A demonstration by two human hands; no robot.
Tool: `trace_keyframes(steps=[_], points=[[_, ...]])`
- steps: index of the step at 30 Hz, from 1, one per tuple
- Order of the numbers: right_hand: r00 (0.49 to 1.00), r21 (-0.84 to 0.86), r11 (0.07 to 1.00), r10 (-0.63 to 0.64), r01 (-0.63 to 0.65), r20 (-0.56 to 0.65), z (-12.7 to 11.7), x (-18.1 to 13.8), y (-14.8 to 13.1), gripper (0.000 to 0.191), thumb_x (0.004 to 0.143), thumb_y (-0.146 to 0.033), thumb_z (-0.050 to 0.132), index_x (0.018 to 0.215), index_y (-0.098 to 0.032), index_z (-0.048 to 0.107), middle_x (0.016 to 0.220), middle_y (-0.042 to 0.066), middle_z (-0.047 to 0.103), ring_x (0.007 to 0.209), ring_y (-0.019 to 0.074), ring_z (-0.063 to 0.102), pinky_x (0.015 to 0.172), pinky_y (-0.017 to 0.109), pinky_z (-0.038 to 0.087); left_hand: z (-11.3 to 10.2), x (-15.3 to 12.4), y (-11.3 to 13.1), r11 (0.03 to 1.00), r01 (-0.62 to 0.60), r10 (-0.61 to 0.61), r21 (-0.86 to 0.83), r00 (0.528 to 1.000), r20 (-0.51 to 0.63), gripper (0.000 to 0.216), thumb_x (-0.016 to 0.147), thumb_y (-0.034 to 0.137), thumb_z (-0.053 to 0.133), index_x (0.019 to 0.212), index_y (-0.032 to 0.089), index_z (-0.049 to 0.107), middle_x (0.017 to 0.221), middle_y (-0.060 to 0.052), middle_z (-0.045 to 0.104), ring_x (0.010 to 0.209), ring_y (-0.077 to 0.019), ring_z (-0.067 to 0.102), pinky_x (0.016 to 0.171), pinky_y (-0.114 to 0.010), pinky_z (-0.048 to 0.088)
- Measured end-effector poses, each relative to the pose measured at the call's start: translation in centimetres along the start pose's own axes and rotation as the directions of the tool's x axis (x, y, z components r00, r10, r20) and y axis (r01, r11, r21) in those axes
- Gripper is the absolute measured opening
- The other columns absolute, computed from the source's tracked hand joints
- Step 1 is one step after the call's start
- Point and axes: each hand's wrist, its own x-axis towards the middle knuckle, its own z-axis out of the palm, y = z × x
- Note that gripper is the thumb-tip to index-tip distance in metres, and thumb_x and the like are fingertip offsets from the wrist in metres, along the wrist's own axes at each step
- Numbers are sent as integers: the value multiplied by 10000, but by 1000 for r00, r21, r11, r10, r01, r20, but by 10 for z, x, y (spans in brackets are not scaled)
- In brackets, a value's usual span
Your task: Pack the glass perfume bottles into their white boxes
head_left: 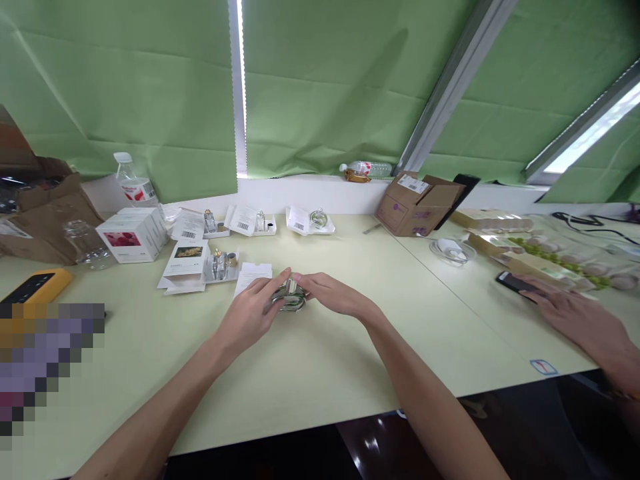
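A small clear glass bottle (291, 296) with a pale cap lies on the cream table (310, 373), held between both hands. My left hand (250, 313) curls round its left side with thumb and fingers closed on it. My right hand (334, 295) pinches its right end near the cap. Just behind the bottle lies a white card (253, 273).
Behind are white trays with small bottles (219, 261), white boxes (131, 235), water bottles (131, 181), a cardboard box (415, 203) and an orange device (35, 285). At the right, another person's hand (575, 313) rests by a black phone (515, 283).
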Motion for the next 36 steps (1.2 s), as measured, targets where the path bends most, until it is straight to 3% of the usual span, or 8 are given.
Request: trace_keyframes(steps=[26,36], points=[[1000,-82,997,-4,5,7,1,-3,-6,515,891,-665,377,782,-203,576,746,25,523,744,192,488,675,335,417,1,0,-1,1000,-16,16,21,1000,-6,506,943,239,509,1426,328,389,1193,-53,629,1103,-217,594,909,-367,512],[1000,-107,994,-20,22,17,0,-3,-3,523,898,-669,365,729,-199,522,697,5,467,649,153,421,595,296,369,-7,0,6,1000,-3,2,19,1000,30,531,939,320,520,1438,288,343,1242,-59,622,1176,-228,557,961,-384,476]])
